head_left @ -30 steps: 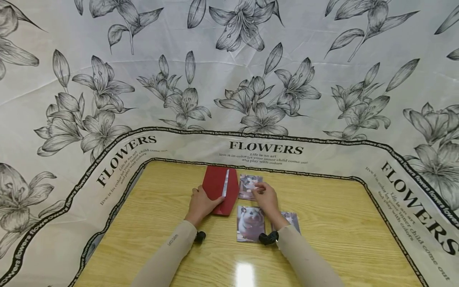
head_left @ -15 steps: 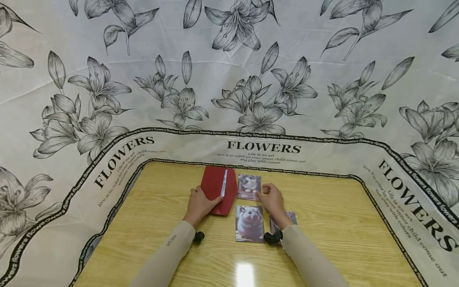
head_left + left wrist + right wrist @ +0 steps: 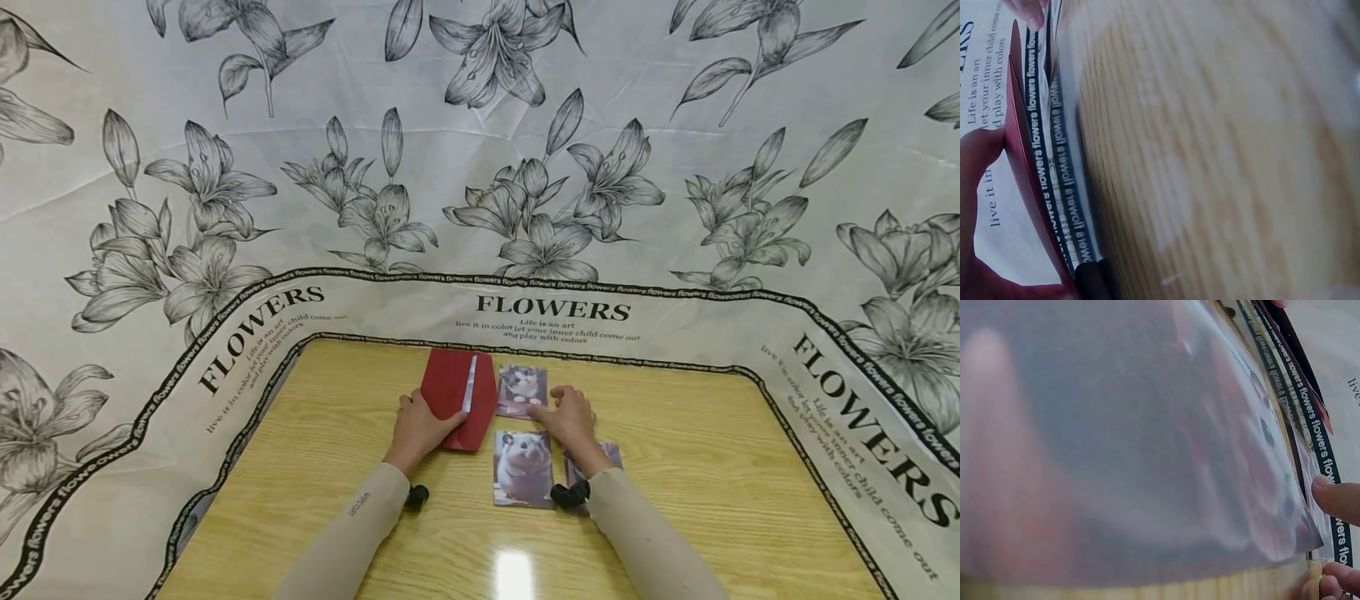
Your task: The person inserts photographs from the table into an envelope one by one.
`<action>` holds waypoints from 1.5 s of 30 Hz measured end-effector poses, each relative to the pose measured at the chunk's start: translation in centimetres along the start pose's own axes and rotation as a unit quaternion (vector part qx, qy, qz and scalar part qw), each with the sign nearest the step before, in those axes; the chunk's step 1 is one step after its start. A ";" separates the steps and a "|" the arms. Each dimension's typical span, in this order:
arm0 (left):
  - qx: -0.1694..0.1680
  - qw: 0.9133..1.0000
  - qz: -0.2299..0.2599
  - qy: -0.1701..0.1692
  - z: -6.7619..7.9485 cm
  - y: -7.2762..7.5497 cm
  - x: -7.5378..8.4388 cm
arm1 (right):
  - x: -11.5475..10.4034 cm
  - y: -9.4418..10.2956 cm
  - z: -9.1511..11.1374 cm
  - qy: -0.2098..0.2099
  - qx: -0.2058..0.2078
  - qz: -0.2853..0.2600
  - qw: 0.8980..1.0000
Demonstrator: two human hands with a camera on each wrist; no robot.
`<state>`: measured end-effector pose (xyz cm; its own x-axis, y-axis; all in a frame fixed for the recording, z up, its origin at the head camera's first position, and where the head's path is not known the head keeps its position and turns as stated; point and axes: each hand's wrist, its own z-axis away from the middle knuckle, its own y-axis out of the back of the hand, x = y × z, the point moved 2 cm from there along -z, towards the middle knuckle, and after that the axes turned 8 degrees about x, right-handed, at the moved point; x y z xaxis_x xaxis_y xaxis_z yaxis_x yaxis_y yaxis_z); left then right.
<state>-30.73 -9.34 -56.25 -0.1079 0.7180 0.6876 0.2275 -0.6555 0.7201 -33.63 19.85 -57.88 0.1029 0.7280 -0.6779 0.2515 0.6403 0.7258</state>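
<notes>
In the head view my left hand [image 3: 426, 427] grips a red envelope [image 3: 444, 385] by its left edge, thumb across its front. A pale slip [image 3: 470, 385] shows on the envelope's face. The left wrist view catches the same red envelope [image 3: 1025, 156] edge-on, with finger and thumb against it. To its right lies an upper photo card [image 3: 522, 385] of a small grey-and-white animal. My right hand [image 3: 573, 421] is at that card's lower right corner. Its thumb [image 3: 1335, 499] touches the card, while the other fingers bend beside the edge.
Nearer me lies a larger hamster photo card [image 3: 522, 467]. Another photo card [image 3: 611, 454] is partly covered by my right wrist. The wood-grain table [image 3: 712, 500] ends at a flower-printed cloth [image 3: 390, 308] standing around its back and sides.
My right hand has drawn back rightward from over the upper card to its lower right corner, uncovering most of the picture. The left hand stays on the envelope.
</notes>
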 end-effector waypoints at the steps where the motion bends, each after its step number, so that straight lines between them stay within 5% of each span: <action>1: -0.001 1.000 0.000 0.001 0.0 0.0 0.0 | -0.1 0.0 0.0 -0.002 -0.001 0.004 1.000; 45: -0.001 1.000 -0.009 0.000 0.1 0.0 0.2 | -1.4 0.0 1.2 0.007 0.020 0.006 1.000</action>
<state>-30.66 -9.21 -56.14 -0.1119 0.7291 0.6752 0.2231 -0.6437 0.7321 -32.65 18.55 -57.08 0.0923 0.7398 -0.6664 0.2883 0.6208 0.7291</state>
